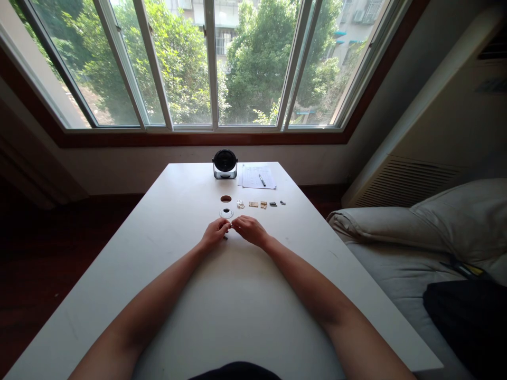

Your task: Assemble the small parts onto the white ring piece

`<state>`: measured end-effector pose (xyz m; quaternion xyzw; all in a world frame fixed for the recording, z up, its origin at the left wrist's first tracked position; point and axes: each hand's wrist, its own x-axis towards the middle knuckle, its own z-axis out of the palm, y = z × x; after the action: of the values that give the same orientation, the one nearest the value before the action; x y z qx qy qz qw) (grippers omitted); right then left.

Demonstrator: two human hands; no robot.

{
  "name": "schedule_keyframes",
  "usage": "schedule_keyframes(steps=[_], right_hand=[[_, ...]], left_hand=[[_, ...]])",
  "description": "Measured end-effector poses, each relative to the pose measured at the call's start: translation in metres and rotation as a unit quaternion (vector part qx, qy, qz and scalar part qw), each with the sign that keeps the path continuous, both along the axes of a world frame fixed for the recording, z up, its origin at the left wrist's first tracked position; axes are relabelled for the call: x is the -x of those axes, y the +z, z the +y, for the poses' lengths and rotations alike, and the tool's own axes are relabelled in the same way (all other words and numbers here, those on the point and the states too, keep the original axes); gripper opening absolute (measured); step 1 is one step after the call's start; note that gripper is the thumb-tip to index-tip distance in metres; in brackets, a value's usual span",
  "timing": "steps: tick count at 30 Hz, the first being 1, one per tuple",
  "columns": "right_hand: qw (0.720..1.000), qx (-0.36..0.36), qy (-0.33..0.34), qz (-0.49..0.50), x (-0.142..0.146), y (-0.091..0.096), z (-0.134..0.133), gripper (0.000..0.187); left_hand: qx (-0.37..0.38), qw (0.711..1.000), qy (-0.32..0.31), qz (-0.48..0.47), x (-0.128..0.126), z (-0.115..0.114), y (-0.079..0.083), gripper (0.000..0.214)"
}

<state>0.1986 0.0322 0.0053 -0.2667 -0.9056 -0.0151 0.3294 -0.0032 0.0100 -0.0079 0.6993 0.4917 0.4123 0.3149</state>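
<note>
- Hands: The left hand and right hand are curled nearly closed. Their fingertips meet around a small part, apparently pinched by both; its shape is too small to tell.
- Loose piece: A dark piece lies just beside the left hand, on the near side. A wrist shift could sweep it aside.
- Drop hazard: A slack pinch could release the small part, likely causing it to bounce or roll.
- Disc: A pale disc with a dark centre lies just beyond the fingertips. A forward reach could displace it.
- Sorted parts: Pale parts, gold parts and dark parts stand in close groups. A careless right-hand sweep could mix them.
- Surface: The desk is white and smooth, with faint marks; friction is probably low.
- Right side: A light sofa adjoins the desk.
- Far end: Paper, a pen and a black round device rest near the edge.
- Background: A window faces trees; strong backlight could hamper inspection.
</note>
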Motion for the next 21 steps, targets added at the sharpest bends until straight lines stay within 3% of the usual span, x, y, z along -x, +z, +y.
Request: schedule_keyframes(steps=[21], right_hand=[[1.0, 0.018, -0.009, 0.007, -0.0011, -0.0046, 0.0015, 0.007]], left_hand=[[-0.051, 0.998, -0.002, 0.042, 0.0006, -0.0042, 0.0067, 0.012]])
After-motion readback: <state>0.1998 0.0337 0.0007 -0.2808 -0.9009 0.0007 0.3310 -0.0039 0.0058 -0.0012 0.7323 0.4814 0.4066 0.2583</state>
